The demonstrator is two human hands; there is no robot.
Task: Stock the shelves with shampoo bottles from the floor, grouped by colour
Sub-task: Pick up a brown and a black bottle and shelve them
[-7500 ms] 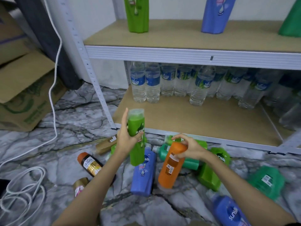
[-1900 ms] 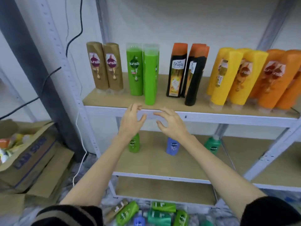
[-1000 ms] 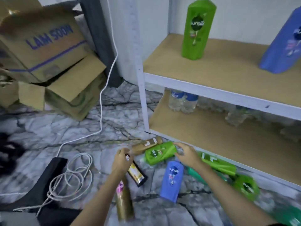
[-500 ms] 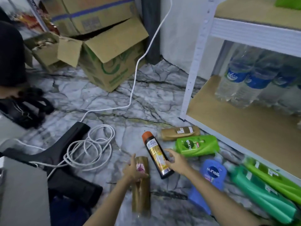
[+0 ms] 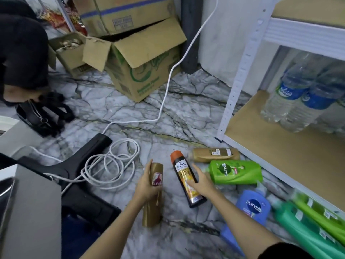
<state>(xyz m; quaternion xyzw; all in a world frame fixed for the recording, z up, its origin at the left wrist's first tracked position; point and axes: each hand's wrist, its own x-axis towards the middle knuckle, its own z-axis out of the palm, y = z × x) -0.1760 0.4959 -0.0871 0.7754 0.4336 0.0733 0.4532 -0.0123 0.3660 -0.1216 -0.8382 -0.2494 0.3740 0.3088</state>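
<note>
On the veined marble floor (image 5: 115, 113), the left hand (image 5: 147, 186) grips a gold bottle (image 5: 153, 202); the right hand (image 5: 200, 184), fingers spread, reaches over a black bottle (image 5: 183, 171), perhaps touching it. Green, gold and blue bottles lie beside the shelf (image 5: 280, 146). Cardboard boxes (image 5: 138, 58) stand behind.

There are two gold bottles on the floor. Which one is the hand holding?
The gold bottle nearest the camera, gripped by the left hand. The other gold bottle lies untouched by the shelf.
</note>
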